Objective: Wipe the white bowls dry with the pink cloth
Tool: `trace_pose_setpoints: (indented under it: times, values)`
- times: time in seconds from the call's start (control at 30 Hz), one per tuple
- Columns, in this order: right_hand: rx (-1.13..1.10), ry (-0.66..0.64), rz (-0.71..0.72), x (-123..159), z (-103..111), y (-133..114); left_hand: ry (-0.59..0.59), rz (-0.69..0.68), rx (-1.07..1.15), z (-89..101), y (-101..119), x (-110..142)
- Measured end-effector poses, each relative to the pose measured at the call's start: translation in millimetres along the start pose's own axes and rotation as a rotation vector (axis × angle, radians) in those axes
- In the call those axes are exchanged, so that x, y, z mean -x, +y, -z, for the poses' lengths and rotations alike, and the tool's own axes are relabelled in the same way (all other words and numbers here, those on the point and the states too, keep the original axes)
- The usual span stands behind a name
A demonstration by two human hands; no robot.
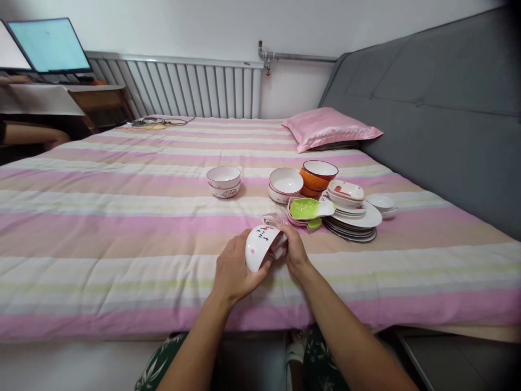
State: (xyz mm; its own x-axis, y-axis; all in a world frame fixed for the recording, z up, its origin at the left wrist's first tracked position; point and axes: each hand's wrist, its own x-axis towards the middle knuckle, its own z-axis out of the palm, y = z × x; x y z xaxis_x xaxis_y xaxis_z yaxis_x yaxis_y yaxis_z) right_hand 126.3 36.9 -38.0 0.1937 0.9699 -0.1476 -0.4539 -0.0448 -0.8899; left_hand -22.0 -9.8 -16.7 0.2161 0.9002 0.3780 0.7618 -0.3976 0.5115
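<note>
Tilted on its side above the bed's front part is a white bowl with red and black markings. My left hand wraps round its left side, thumb along the lower rim. A pale pinkish cloth is bunched inside the bowl's mouth, and my right hand grips it against the rim; some of those fingers are hidden. Just beyond the hands lie a green leaf-shaped dish on pink ones, and two stacked white bowls with red rims.
Another pair of stacked white bowls stands left of centre. Orange bowls, a plate stack and small white dishes sit to the right. Farther back are a pink pillow and cables. A person's leg shows at left.
</note>
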Motion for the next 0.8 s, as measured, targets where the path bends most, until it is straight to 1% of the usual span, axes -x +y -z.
trace_pose_setpoints:
  times: [0.07, 0.17, 0.23, 0.37, 0.4, 0.47, 0.57, 0.63, 0.7, 0.8]
  values:
    - [-0.019, 0.003, -0.071, 0.4, -0.1, -1.3, 0.003, -0.006, -0.010, -1.0, 0.1, -0.5]
    - [-0.022, 0.016, -0.090, 1.0, -0.6, -3.4, 0.001, -0.021, -0.019, -2.3, 0.4, -0.5]
    - [-0.021, 0.032, -0.062, 0.7, -1.1, -4.9, -0.002, -0.033, -0.025, -2.9, 0.8, -0.3]
    - [0.000, 0.077, 0.038, 2.3, -2.2, -10.1, 0.004, -0.057, -0.033, -3.6, 1.2, 0.1]
    - [0.019, 0.066, 0.093, 3.6, -2.2, -11.6, 0.007, -0.063, -0.036, -3.7, 1.2, 0.1]
    - [0.099, -0.016, 0.273, 7.6, -1.3, -14.5, 0.012, -0.066, -0.037, -3.8, 1.2, 0.3]
    - [0.345, -0.163, 0.623, 16.3, 1.6, -16.9, 0.007, -0.060, -0.023, -3.8, 1.1, 0.5]
    - [0.533, -0.216, 0.798, 22.8, 3.3, -18.0, 0.007, -0.058, -0.013, -3.9, 0.9, 0.6]
    - [0.686, -0.269, 0.942, 28.6, 3.4, -19.2, 0.011, -0.058, -0.001, -4.4, 0.2, 0.6]
    - [0.831, -0.321, 1.089, 34.6, -0.5, -20.9, 0.032, -0.062, 0.012, -6.5, -2.5, 0.6]
